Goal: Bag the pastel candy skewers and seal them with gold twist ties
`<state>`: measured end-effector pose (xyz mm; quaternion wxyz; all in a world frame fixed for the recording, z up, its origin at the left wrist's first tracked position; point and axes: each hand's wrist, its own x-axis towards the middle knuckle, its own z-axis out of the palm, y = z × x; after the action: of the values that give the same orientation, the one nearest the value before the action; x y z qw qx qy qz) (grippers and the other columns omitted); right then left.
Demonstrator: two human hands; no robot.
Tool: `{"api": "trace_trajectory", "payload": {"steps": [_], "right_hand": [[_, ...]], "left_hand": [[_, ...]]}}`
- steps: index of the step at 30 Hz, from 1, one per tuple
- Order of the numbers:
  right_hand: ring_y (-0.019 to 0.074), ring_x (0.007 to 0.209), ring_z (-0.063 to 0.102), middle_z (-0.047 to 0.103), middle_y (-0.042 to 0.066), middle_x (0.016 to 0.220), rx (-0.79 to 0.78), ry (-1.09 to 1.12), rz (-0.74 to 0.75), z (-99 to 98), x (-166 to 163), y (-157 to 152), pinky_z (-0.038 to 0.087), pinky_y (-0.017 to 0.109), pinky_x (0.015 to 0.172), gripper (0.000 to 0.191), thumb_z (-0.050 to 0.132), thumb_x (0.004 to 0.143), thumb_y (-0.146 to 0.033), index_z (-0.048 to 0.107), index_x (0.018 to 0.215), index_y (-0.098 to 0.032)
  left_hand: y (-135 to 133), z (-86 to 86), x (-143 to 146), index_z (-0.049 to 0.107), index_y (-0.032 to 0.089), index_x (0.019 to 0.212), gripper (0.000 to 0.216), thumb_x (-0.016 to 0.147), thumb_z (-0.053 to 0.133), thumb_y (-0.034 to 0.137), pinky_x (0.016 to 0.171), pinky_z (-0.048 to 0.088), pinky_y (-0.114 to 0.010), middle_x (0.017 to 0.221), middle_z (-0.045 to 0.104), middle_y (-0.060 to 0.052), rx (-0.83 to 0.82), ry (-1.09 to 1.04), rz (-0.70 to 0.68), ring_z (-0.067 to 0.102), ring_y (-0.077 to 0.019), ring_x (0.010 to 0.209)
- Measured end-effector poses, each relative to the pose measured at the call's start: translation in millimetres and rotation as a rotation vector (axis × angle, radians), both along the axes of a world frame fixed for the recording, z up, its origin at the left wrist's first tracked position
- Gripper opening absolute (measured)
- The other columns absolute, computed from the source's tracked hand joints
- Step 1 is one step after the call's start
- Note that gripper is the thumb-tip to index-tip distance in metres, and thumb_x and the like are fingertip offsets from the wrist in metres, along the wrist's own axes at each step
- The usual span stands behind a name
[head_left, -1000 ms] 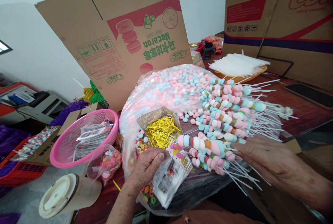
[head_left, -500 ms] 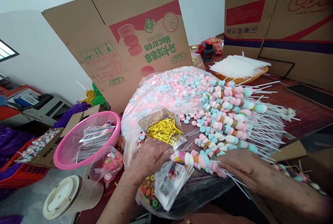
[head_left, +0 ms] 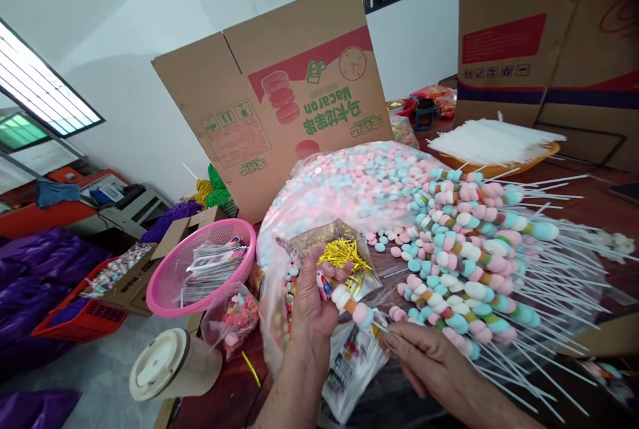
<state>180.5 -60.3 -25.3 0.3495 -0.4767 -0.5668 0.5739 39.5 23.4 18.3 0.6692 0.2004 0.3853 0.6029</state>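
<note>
A candy skewer (head_left: 361,313) of white, pink, orange and blue pieces slants between my two hands. My right hand (head_left: 424,356) pinches its stick end. Around the skewer's upper end, my left hand (head_left: 312,302) curls with the palm turned up; a small coloured piece shows between its fingers. Close to the right lies a big pile of finished candy skewers (head_left: 474,256), their white sticks pointing right. Gold twist ties (head_left: 344,256) lie in an opened bag just behind my left fingers. Printed clear wrappers (head_left: 354,366) lie below the skewer, partly covered by my hands.
A large clear bag of pastel candies (head_left: 349,176) fills the table's middle. Left of it stand a pink basket (head_left: 154,283) of wrapped packets and a lidded cup (head_left: 174,364). White sticks (head_left: 494,140) lie in an orange basket behind the pile. Cardboard boxes (head_left: 289,103) rise at the back.
The view has shifted, so the scene sits further right. My right hand has come away from the pile's edge, and my left hand has turned palm up beneath the skewer's end.
</note>
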Motion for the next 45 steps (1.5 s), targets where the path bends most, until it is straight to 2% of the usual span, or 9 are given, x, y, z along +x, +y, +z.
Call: {"api": "trace_trajectory", "payload": {"steps": [6,13,17,22,26,29,35,41,45], "right_hand": [[0.0076,0.036,0.027,0.033,-0.008,0.036,-0.096,0.068,-0.092,-5.8,-24,11,0.02,0.022,0.04,0.053,0.034,0.076,-0.07,0.039,0.059,-0.021],[0.0059,0.031,0.02,0.027,-0.01,0.034,-0.175,0.164,-0.028,-8.1,-23,5,0.011,0.022,0.037,0.051,0.042,0.072,-0.07,0.046,0.063,-0.02],[0.0065,0.028,0.017,0.026,-0.011,0.03,-0.214,0.191,0.046,-18.2,-20,3,0.013,0.021,0.035,0.047,0.036,0.081,-0.062,0.051,0.068,-0.019],[0.0122,0.048,0.049,0.056,0.001,0.052,0.601,-0.389,-0.164,-26.7,-12,4,0.029,0.023,0.046,0.038,0.034,0.092,-0.032,0.062,0.075,-0.015],[0.0164,0.046,0.052,0.059,0.004,0.051,1.167,-0.816,-0.339,-30.8,-8,4,0.029,0.029,0.05,0.03,0.037,0.088,-0.014,0.066,0.094,-0.009],[0.0169,0.048,0.055,0.062,0.004,0.053,1.169,-0.791,-0.32,-27.6,-7,5,0.032,0.029,0.05,0.03,0.037,0.089,-0.014,0.066,0.093,-0.009],[0.0102,0.048,0.055,0.062,-0.001,0.057,0.718,-0.514,-0.161,-13.4,1,9,0.035,0.019,0.044,0.037,0.03,0.094,-0.026,0.064,0.083,-0.019],[0.0146,0.045,0.049,0.058,0.003,0.051,1.207,-0.887,-0.284,-18.9,16,14,0.03,0.029,0.049,0.033,0.033,0.09,-0.013,0.066,0.09,-0.013],[0.016,0.053,0.052,0.061,0.005,0.056,1.28,-0.929,-0.322,-22.8,13,13,0.03,0.031,0.057,0.028,0.039,0.087,-0.009,0.065,0.095,-0.011]], "left_hand": [[-19,-18.3,14,0.055,0.014,0.064,0.043,0.068,0.062,0.057,0.071,0.051,-0.034,0.049,0.056,0.001,-0.093,-0.08,-0.032,0.057,-0.0123,0.05],[-1,-16.1,-34,0.058,0.018,0.097,0.033,0.074,0.064,0.041,0.08,0.049,-0.039,0.094,0.065,-0.007,-0.015,-0.192,-0.116,0.064,-0.021,0.083],[10,-11.0,-39,0.06,0.018,0.087,0.012,0.081,0.057,0.028,0.08,0.049,-0.033,0.058,0.057,0.004,0.075,-0.291,-0.019,0.057,-0.0098,0.055],[10,-15.0,-19,0.053,0.017,0.065,0.03,0.087,0.046,0.037,0.07,0.051,-0.03,0.044,0.044,0.006,0.011,-0.248,0.18,0.047,-0.0081,0.042],[8,-16.6,-13,0.05,0.018,0.062,0.036,0.091,0.036,0.035,0.063,0.051,-0.03,0.047,0.047,0.004,-0.064,-0.218,0.204,0.049,-0.0101,0.045],[5,-17.6,-13,0.05,0.017,0.062,0.033,0.089,0.04,0.033,0.061,0.05,-0.029,0.048,0.048,0.003,-0.111,-0.213,0.142,0.05,-0.0108,0.045],[3,-14.7,-18,0.052,0.014,0.063,0.04,0.09,0.035,0.037,0.061,0.051,-0.033,0.049,0.049,0.0,-0.199,-0.158,0.015,0.051,-0.0129,0.046],[2,3.1,-23,0.055,0.012,0.065,0.045,0.091,0.03,0.038,0.06,0.051,-0.033,0.048,0.051,-0.003,-0.329,-0.002,-0.061,0.058,-0.0169,0.054],[-2,2.5,-15,0.053,0.013,0.064,0.042,0.091,0.031,0.038,0.059,0.051,-0.033,0.047,0.049,-0.001,-0.355,-0.026,-0.011,0.057,-0.0163,0.05]]}}
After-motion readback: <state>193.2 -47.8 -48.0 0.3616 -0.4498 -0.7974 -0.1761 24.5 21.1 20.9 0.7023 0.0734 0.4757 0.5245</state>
